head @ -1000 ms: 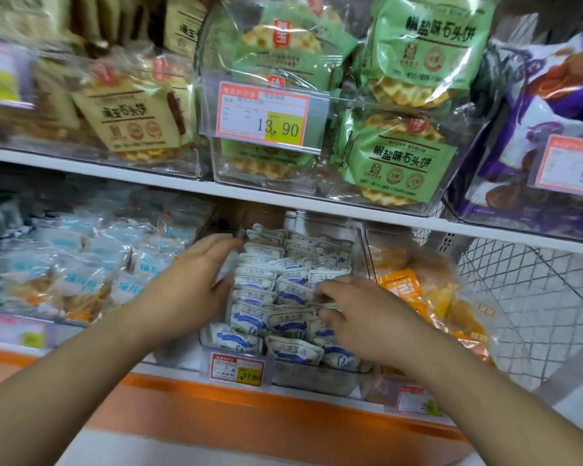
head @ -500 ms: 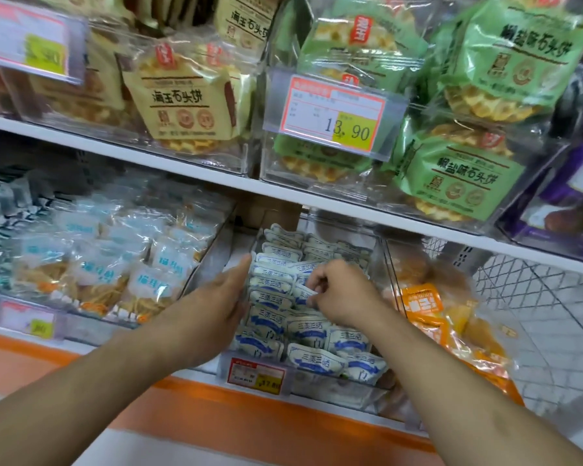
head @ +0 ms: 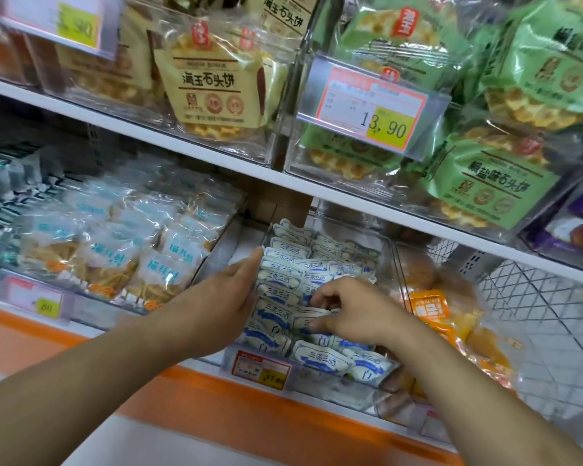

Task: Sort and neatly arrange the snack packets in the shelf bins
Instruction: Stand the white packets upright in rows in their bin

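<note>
The right hand (head: 354, 314) pinches one blue-and-white packet (head: 312, 318) between curled fingers and thumb, holding it just above the rows in the clear bin (head: 389, 260) on the lower shelf. Directly under and around that grip lie the other blue-and-white packets (head: 320, 359), stacked in overlapping rows that run from the bin's front edge, just below the wrist, up to its back wall beyond the fingertips. The left hand (head: 228, 297) sits just left of the grip, fingers straight and together, pressed flat against the left side of the packet rows along the bin's wall; it grasps nothing. Below the grip, on the bin's front, hangs a red-and-yellow price tag (head: 261, 368). To the right of the grip, past the bin's clear wall, lie orange packets (head: 431, 311), and farther right a wire basket (head: 535, 317). To the left, beyond the left hand, a neighbouring bin holds pale blue packets (head: 108, 260) of yellowish snacks. Above the grip runs the white shelf edge (head: 216, 156), and over it stand tan waffle bags (head: 212, 79), green waffle bags (head: 485, 183) and a large tag (head: 371, 109) reading 13.90.
</note>
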Available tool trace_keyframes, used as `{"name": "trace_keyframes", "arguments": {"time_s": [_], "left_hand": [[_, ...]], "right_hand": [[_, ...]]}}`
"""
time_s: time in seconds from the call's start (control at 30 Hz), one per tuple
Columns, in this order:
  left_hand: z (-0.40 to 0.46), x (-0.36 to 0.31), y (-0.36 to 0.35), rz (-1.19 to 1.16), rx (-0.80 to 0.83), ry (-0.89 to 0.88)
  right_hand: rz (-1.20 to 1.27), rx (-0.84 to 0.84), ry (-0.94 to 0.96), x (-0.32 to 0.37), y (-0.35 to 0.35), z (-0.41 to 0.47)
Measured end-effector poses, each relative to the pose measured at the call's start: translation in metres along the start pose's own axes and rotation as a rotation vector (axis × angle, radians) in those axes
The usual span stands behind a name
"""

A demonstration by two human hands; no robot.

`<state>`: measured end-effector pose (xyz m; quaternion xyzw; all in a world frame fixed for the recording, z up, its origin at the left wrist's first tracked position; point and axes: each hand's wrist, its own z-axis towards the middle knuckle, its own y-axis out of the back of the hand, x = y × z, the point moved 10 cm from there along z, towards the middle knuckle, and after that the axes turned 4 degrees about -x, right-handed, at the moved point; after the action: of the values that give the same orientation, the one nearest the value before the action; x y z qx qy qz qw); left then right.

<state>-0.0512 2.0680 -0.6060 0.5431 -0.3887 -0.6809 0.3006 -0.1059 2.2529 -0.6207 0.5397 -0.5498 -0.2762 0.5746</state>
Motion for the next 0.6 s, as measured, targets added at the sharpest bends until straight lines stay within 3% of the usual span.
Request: {"name": "trace_keyframes", "arguments": {"time_s": [0.2,0.5,0.6], "left_hand": [[0.0,0.002,-0.001,0.01,-0.005,-0.001],[0.001,0.0,-0.002,0.026,-0.006,-0.018],[0.001,0.001,-0.002,0.028,-0.004,-0.009]], "right_hand": [[-0.072,-0.039,-0.013,0.0,0.001,-0.001],[-0.209,-0.336,0.012,-0.003,0.033,-0.001],[-0.281,-0.293,0.047,0.005,0.023,-0.003]]}}
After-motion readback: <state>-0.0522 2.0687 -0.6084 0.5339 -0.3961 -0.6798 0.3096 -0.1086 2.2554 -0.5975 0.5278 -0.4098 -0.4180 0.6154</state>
